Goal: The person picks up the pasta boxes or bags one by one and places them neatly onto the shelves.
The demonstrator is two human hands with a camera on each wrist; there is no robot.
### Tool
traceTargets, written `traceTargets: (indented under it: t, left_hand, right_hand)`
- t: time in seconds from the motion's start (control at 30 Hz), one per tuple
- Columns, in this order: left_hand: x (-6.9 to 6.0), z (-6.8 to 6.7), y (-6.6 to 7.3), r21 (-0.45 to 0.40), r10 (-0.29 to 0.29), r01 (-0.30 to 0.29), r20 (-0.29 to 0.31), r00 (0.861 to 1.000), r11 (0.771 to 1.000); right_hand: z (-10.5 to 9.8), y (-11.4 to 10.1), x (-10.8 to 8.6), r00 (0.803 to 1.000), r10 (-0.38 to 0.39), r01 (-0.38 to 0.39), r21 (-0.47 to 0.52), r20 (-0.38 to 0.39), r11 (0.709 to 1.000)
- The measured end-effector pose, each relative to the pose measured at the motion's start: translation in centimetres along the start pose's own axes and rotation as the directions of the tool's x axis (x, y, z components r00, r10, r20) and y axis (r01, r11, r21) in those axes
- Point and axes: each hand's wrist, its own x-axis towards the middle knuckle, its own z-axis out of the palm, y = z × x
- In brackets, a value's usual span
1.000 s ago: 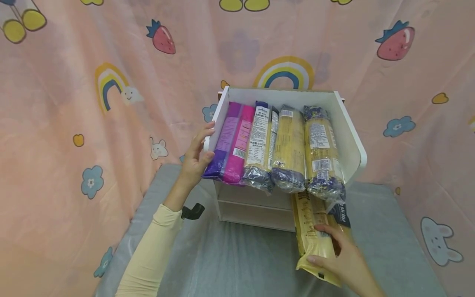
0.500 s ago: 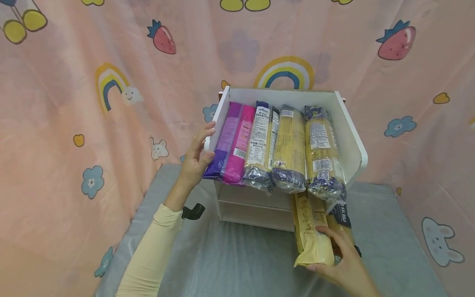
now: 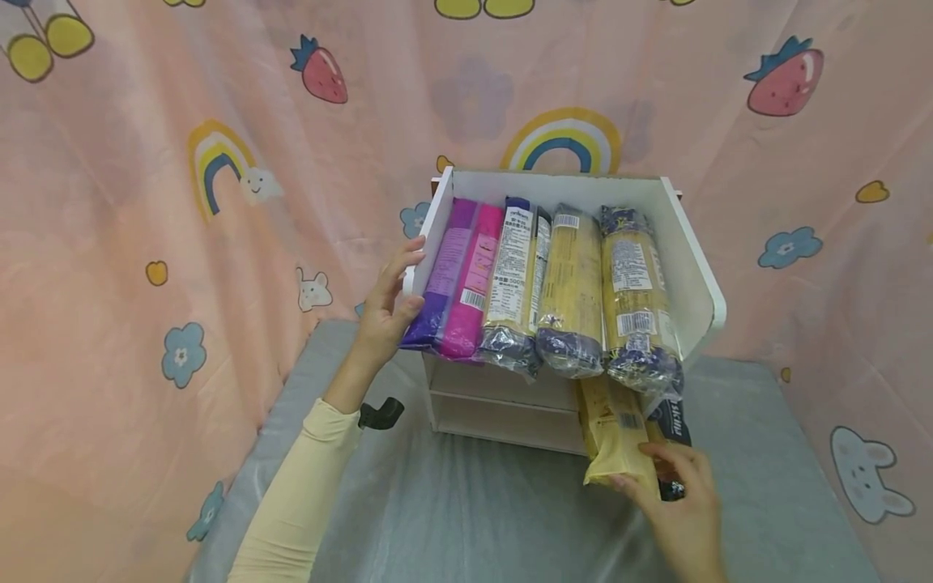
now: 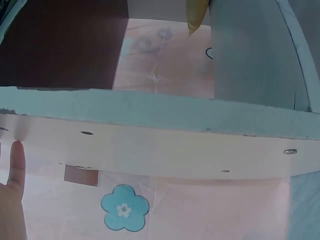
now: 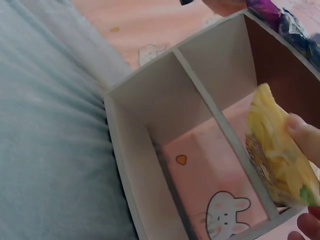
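Note:
In the head view, a white shelf rack [image 3: 696, 267] carries several bagged noodle packs on its tilted top: a purple-pink one [image 3: 462, 283], a white-labelled one [image 3: 510, 267] and two yellow ones with dark ends. My left hand [image 3: 382, 316] rests against the rack's left side panel, its fingers fairly straight. Below the top's right end, my right hand [image 3: 681, 494] grips the near end of a yellow noodle pack [image 3: 615, 437], thumb at that end. The pack's far part is hidden under the top tier. A pack with a black label [image 3: 670, 421] lies beside it, partly behind the fingers.
Under the top, a divider [image 5: 220, 125] parts the rack's lower compartments in the right wrist view. The rack stands on a grey cloth [image 3: 466, 518]. A black angled piece [image 3: 381, 414] shows by the left wrist. A patterned pink curtain [image 3: 379, 138] hangs behind.
My right hand has moved away from me, and the yellow noodle pack has slid deeper under the top tier. The left hand stays on the side panel.

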Motion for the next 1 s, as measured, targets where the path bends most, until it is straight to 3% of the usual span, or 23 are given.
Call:
traceTargets:
  t: [0.4,0.6,1.0]
  left_hand:
    - [0.0,0.0,0.0,-0.011,0.007,-0.007,-0.006,1.0,1.0]
    - [0.0,0.0,0.1,-0.008,0.0,0.0,0.002,1.0,1.0]
    - [0.0,0.1,0.2,0.021,-0.005,0.005,-0.01,1.0,1.0]
  right_hand:
    - [1.3,0.2,0.6,0.992,-0.059,0.063,0.028,-0.114,0.998]
    - [2.1,0.1,0.9,0.984,-0.045,0.058,0.067,-0.175,0.996]
    - [2.6,0.0,1.3,0.985,-0.05,0.065,0.09,-0.167,0.994]
